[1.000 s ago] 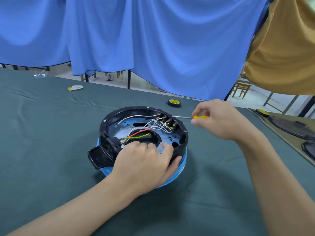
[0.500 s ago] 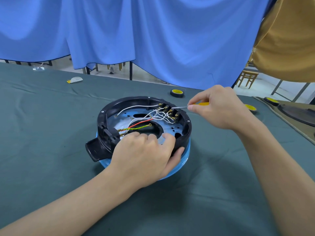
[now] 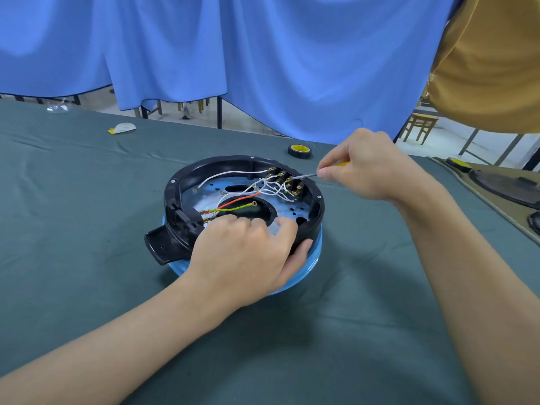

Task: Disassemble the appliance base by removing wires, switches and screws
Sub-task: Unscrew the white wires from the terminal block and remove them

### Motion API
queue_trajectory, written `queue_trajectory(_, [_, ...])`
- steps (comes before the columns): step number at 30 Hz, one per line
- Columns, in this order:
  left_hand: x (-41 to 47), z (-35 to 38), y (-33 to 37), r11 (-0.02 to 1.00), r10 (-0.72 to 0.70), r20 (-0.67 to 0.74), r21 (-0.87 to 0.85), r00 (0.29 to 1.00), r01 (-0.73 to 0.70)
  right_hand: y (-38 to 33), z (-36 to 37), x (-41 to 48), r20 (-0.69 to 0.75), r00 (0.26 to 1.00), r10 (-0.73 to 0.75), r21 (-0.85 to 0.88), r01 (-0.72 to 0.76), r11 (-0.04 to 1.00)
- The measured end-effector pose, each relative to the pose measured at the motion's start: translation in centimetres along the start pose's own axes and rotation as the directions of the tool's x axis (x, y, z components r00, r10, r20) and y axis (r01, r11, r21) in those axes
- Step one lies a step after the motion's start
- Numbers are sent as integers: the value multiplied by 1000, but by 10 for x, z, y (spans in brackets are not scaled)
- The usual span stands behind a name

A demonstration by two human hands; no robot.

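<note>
Appliance base (image 3: 217, 163) sits mid-bench (image 3: 73, 229), open side up. Your left hand (image 3: 245, 255) grips its near rim, fingers inside, thumb outside. Your right hand (image 3: 368, 168) pinches the screwdriver (image 3: 304, 176), tip at the switches (image 3: 287, 182) on the far-right wall, among white wires (image 3: 233, 173).

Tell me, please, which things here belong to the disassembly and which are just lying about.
Job: appliance base, wires, switches, screwdriver in the right hand, left hand gripping the base.
Lying about: tape roll, paper scrap, black parts at far right.
</note>
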State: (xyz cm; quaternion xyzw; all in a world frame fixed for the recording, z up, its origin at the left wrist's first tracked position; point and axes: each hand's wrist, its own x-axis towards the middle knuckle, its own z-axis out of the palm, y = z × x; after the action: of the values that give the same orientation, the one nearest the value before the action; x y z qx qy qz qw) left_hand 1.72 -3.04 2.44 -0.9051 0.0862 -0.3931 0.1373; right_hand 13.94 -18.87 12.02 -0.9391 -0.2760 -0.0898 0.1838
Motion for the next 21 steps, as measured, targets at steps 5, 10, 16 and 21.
queue_trajectory(5, [0,-2,-1,1000,3,14,-31,1000,-2,-2,-22,36,201,970,138,86,-157,984])
queue_trajectory(10, [0,-4,-2,999,-9,24,-34,1000,10,1,-35,63,476,840,260,158,-373,914])
queue_trajectory(16, [-1,-3,1,999,3,29,-39,1000,-2,12,-35,63,469,850,239,202,-367,908])
queue_trajectory(21, [-2,1,0,999,15,12,-34,1000,-15,11,-21,33,207,976,69,61,-84,995])
